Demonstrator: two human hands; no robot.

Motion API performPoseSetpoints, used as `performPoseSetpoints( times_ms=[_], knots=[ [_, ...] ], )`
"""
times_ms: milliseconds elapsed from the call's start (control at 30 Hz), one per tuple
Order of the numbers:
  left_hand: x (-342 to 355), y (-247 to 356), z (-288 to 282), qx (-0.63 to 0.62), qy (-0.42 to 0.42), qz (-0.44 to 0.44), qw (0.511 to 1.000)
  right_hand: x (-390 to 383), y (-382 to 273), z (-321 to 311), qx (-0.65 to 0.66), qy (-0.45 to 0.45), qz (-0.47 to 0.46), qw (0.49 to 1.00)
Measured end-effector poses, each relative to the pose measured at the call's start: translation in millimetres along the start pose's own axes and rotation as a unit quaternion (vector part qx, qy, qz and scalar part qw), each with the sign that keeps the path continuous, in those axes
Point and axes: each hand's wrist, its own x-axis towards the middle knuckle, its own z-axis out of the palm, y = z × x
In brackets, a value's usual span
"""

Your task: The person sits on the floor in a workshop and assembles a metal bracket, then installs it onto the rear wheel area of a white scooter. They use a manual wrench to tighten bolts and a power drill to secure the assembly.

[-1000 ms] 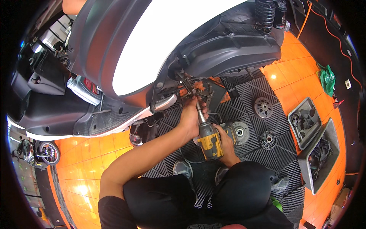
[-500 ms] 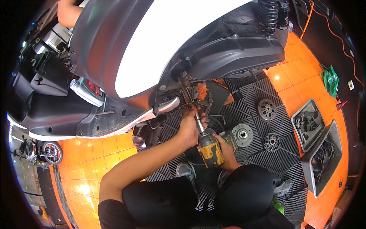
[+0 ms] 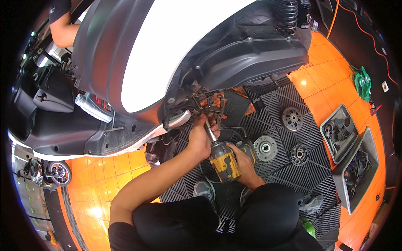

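Observation:
My right hand is closed round the grip of a yellow and black impact wrench, just above my knees. From its nose a shiny socket extension points up toward the scooter. My left hand is wrapped round that extension near its far end. Just beyond the left fingers are dark metal stand or bracket parts below the scooter's body. Whether the extension's tip sits on a fastener is hidden by the fingers and these parts.
On the black ribbed mat lie a round clutch part, a drilled metal disc and a smaller hub. Two grey trays of parts stand at the right. A bottle rests on the footboard. Another person's arm shows top left.
Both hands and the impact wrench have shifted slightly left and up, still held the same way. The view has moved a little, and the other person's arm shows more.

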Motion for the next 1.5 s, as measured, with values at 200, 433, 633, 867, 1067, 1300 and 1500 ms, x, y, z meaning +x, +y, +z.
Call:
performPoseSetpoints(
  times_ms=[200, 433, 633, 867, 1067, 1300, 1500],
  knots=[
    [-1, 5, -10, 0.029, 0.000, 0.022, 0.999, 6, -1, 1, -0.008, -0.016, -0.020, 1.000],
    [-36, -14, -18, 0.029, -0.032, -0.057, 0.997, -42, 13, 13, -0.013, -0.023, -0.019, 0.999],
    [-57, -33, -53, -0.029, -0.012, -0.064, 0.997, -64, 21, 17, -0.003, -0.143, 0.031, 0.989],
    [-55, -61, -80, -0.123, -0.003, -0.054, 0.991, -68, 11, 1, -0.027, -0.200, 0.086, 0.976],
    [-36, -53, -98, -0.126, 0.034, -0.027, 0.991, -104, 23, -20, -0.094, -0.253, 0.039, 0.962],
    [-30, -73, -155, -0.106, 0.073, -0.046, 0.991, -141, 67, -47, 0.289, 0.102, 0.203, 0.930],
    [-35, -89, -195, -0.094, 0.054, -0.080, 0.991, -208, 54, -139, 0.025, 0.263, 0.329, 0.907]
  ],
)
